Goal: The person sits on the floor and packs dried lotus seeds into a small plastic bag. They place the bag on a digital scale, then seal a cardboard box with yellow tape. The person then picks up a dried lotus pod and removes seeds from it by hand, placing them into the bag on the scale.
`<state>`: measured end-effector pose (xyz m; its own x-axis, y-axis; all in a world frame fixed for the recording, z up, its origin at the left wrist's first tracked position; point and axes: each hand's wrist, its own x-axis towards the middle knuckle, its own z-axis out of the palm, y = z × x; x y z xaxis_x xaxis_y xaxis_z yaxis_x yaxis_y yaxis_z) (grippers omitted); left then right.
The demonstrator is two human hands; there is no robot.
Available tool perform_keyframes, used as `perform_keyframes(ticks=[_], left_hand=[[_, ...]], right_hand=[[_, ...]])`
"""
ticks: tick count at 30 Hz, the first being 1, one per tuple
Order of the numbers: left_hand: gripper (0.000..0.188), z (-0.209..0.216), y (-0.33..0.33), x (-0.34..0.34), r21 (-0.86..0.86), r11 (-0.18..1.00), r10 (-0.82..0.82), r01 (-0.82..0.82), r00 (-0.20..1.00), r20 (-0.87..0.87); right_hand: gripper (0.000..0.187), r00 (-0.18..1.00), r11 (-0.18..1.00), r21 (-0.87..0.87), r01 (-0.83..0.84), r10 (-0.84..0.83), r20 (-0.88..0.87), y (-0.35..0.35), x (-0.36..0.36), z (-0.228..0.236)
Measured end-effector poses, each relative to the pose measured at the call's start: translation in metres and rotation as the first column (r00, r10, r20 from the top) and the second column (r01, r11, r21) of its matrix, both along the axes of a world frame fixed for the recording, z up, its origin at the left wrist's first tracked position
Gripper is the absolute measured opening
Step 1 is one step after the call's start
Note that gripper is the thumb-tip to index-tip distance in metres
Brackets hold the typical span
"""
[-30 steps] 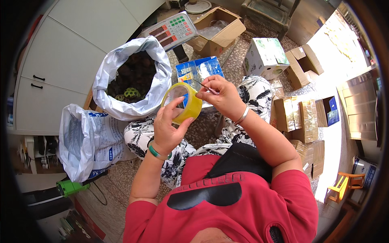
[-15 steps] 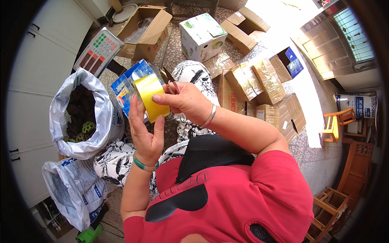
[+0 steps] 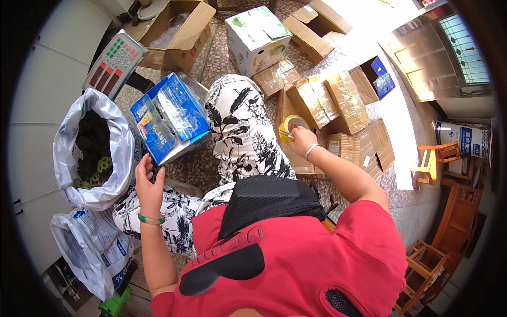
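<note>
My right hand (image 3: 303, 140) is out to the right, closed on a roll of yellow packing tape (image 3: 288, 124) at the edge of an open cardboard box (image 3: 302, 168). Part of the roll is hidden by my fingers, and a small thin item by them is too small to name. My left hand (image 3: 149, 185) holds nothing, its thumb apart from its slightly bent fingers. Just beyond its fingertips a blue carton (image 3: 170, 117) with clear tape over its top sits tilted in front of my left knee.
At the left stand a white sack (image 3: 95, 199) of dark and green contents, another white sack (image 3: 90, 248) and a scale display (image 3: 113, 63). Ahead are a white-green carton (image 3: 256, 42) and a brown box (image 3: 185, 47). Taped boxes (image 3: 346, 103) and wooden stools (image 3: 435, 164) are right.
My right hand has carried the tape roll from in front of my left hand over to the boxes on the right. My left hand has dropped back and left, uncovering the blue carton.
</note>
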<state>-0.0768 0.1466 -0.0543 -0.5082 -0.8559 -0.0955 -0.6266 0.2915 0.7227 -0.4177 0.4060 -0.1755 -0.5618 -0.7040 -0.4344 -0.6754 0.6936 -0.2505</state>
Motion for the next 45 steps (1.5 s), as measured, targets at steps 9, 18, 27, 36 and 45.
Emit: perform_keyframes(ticks=[9, 18, 27, 36, 45], left_hand=[[0.053, -0.034, -0.018, -0.011, -0.031, 0.988, 0.15, -0.149, 0.987, 0.051], [0.068, -0.077, -0.036, -0.065, -0.547, 0.837, 0.155, -0.027, 0.97, 0.189], [0.083, -0.066, -0.03, -0.064, -0.527, 0.839, 0.249, -0.136, 0.957, 0.148], [0.094, -0.073, -0.038, -0.057, -0.063, 0.863, 0.504, -0.501, 0.859, 0.086], [0.086, -0.081, -0.065, -0.044, 0.165, 0.894, 0.387, -0.416, 0.904, 0.179]], right_hand=[[0.029, 0.989, 0.972, -0.185, 0.146, -0.14, 0.046, 0.039, 0.018, -0.031], [0.038, 0.972, 0.968, -0.08, 0.236, -0.236, 0.013, 0.034, 0.014, -0.077], [0.021, 0.847, 0.624, -0.585, 0.518, -0.278, 0.454, -0.049, -0.019, 0.025], [0.062, 0.94, 0.609, -0.719, -0.334, 0.268, -0.21, -0.246, 0.102, 0.095], [0.084, 0.97, 0.893, -0.379, -0.241, 0.205, -0.134, -0.276, 0.125, 0.06]])
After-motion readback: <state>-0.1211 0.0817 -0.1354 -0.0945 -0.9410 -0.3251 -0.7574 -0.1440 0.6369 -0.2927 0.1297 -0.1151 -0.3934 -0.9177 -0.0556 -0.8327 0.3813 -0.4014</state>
